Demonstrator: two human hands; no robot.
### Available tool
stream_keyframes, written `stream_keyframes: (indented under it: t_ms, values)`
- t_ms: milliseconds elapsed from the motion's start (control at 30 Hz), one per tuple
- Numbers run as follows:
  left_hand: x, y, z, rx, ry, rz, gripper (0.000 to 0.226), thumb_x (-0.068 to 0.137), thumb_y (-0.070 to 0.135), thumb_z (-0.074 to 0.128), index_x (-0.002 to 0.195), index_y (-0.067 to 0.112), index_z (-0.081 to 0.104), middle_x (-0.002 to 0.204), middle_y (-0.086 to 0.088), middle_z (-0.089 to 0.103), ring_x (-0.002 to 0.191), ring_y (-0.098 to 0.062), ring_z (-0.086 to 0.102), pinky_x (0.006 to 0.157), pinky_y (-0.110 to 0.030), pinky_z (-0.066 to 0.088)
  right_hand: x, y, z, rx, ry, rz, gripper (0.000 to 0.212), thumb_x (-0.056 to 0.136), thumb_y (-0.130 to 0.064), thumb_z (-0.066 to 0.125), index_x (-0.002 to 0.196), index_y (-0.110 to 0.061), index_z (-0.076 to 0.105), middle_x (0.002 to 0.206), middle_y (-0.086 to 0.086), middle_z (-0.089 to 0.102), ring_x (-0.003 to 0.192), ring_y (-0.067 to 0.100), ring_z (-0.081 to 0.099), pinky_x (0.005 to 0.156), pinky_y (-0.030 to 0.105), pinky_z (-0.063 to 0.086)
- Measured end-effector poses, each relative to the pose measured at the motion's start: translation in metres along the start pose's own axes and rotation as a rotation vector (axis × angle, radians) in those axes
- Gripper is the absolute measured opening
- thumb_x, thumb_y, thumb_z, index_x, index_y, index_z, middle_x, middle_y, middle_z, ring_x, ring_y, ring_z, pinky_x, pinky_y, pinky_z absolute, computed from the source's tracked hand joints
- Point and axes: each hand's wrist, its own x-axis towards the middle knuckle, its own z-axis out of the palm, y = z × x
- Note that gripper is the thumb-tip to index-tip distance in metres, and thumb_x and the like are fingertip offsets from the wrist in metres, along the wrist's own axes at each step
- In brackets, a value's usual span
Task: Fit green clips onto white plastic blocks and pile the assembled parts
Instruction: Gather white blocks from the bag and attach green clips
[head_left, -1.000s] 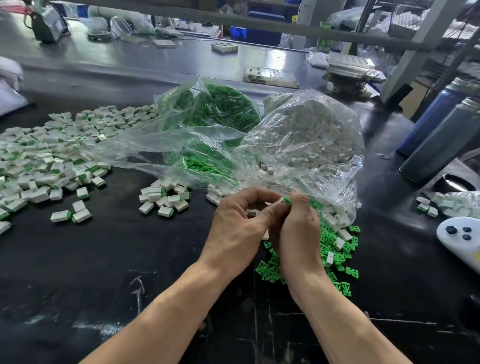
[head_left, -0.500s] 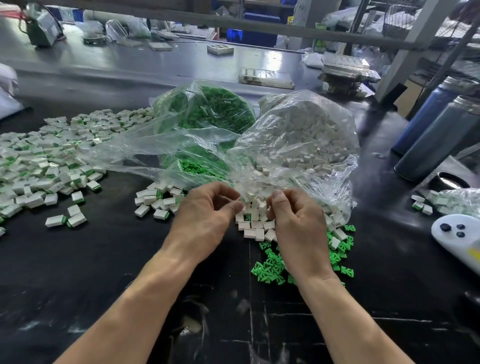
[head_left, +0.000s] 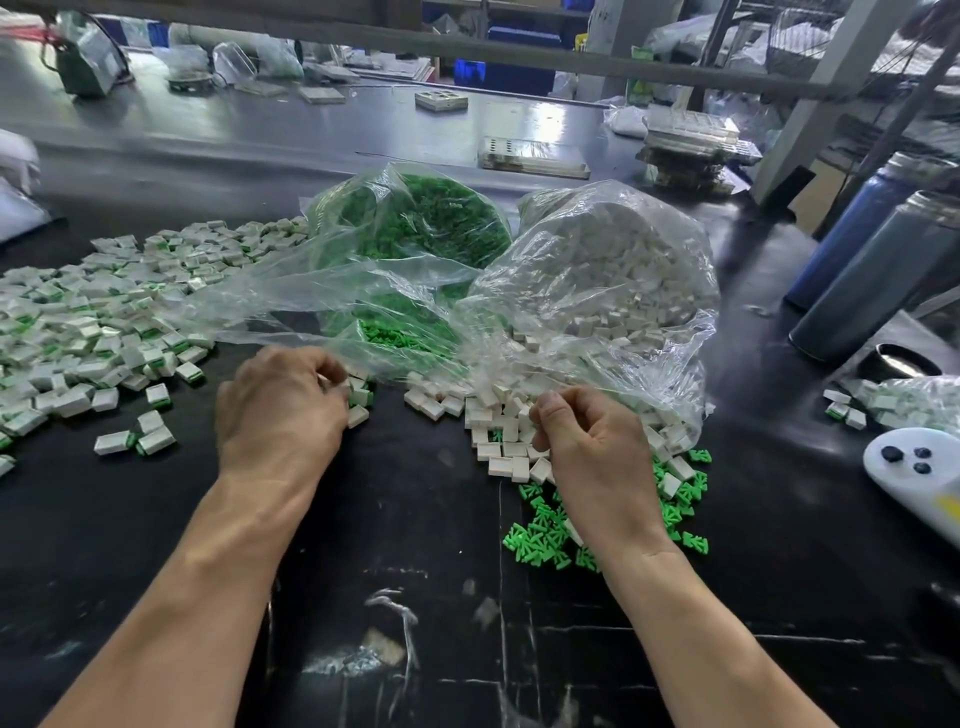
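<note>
A second ago my 2 hands were pressed together over the green clips, finishing a fit; now they are well apart. My left hand has swung out to the small heap of finished parts just left of the bags, fingers curled down over it. I cannot tell whether it holds the part or has let it go, since the fingers hide it. I judge this is the drop-off of 1 assembled part.

My right hand sits over the loose white blocks spilled from the block bag, fingers curled, thumb and forefinger close together at the blocks. Whether it pinches a block I cannot tell. The clips lie on the worktop just under and behind that wrist, with more in the clip bag.

The big pile of finished parts spreads far left. So 1 cycle looks closed and the next is starting: a block needs picking first, then a clip. Both bags are nearly full, so the job is far from done.
</note>
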Motion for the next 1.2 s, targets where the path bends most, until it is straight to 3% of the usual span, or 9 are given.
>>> stream_keyframes:
  t_ms: [133,300,467,667,833,933,1100,1200]
  values:
    - [-0.001,0.005,0.003,0.045,0.031,0.042,0.010,0.091,0.021,0.077,0.100,0.023,0.077,0.104,-0.009,0.071,0.101,-0.034,0.066,0.093,-0.050,0.053,0.000,0.000,-0.001,-0.012,-0.016,0.011,0.029,0.103,-0.034,0.059,0.081,-0.019,0.070,0.078,-0.001,0.069,0.055,-0.001,0.053,0.051,0.013,0.042]
    - [-0.005,0.010,0.013,0.118,0.061,0.089,0.013,0.092,0.022,0.074,0.104,0.027,0.075,0.103,-0.005,0.071,0.103,-0.031,0.062,0.090,-0.045,0.041,0.002,-0.001,-0.003,-0.024,-0.013,0.025,0.029,0.102,-0.035,0.060,0.081,-0.018,0.070,0.077,-0.003,0.069,0.057,-0.001,0.054,0.053,0.017,0.043]
    - [-0.001,0.004,0.015,0.141,0.073,0.054,0.011,0.092,0.026,0.076,0.103,0.026,0.075,0.103,-0.004,0.073,0.102,-0.031,0.063,0.091,-0.046,0.040,0.002,-0.001,-0.003,-0.029,-0.028,0.027,0.028,0.102,-0.034,0.061,0.080,-0.019,0.071,0.076,-0.003,0.070,0.056,-0.001,0.055,0.053,0.014,0.044]
    - [-0.003,0.008,0.016,0.115,0.128,0.086,0.007,0.094,0.024,0.072,0.098,0.020,0.074,0.100,-0.007,0.071,0.100,-0.034,0.063,0.090,-0.048,0.040,0.011,0.002,-0.016,-0.044,0.034,0.028,0.028,0.103,-0.035,0.060,0.081,-0.023,0.071,0.077,-0.014,0.071,0.065,-0.002,0.062,0.054,0.009,0.044]
    - [-0.014,0.024,0.022,0.102,0.086,0.170,0.014,0.095,0.034,0.071,0.092,0.021,0.077,0.097,-0.003,0.070,0.097,-0.030,0.063,0.090,-0.045,0.039,0.019,0.005,-0.032,-0.151,0.061,0.039,0.029,0.102,-0.037,0.062,0.078,-0.025,0.071,0.073,-0.011,0.071,0.069,-0.005,0.062,0.059,0.021,0.041]
    - [-0.021,0.030,0.028,0.112,0.029,0.241,0.017,0.096,0.041,0.069,0.099,0.027,0.077,0.096,0.003,0.066,0.102,-0.023,0.059,0.093,-0.039,0.038,0.021,0.003,-0.039,-0.223,-0.022,0.044,0.025,0.100,-0.040,0.065,0.081,-0.027,0.074,0.074,-0.012,0.072,0.071,0.000,0.066,0.061,0.020,0.044]
    - [-0.027,0.033,0.035,0.095,-0.064,0.267,0.021,0.098,0.044,0.066,0.111,0.028,0.072,0.108,0.003,0.061,0.112,-0.020,0.054,0.102,-0.038,0.036,0.015,-0.001,-0.044,-0.351,-0.319,0.119,0.014,0.092,-0.042,0.077,0.083,-0.032,0.077,0.075,-0.018,0.072,0.065,-0.003,0.064,0.054,0.009,0.045]
    - [-0.027,0.034,0.033,0.091,-0.081,0.267,0.022,0.097,0.045,0.067,0.112,0.029,0.071,0.110,0.004,0.061,0.114,-0.020,0.053,0.103,-0.038,0.035,0.012,-0.003,-0.046,-0.349,-0.426,0.123,0.008,0.088,-0.035,0.082,0.082,-0.036,0.078,0.068,-0.012,0.065,0.059,0.003,0.054,0.058,0.017,0.046]
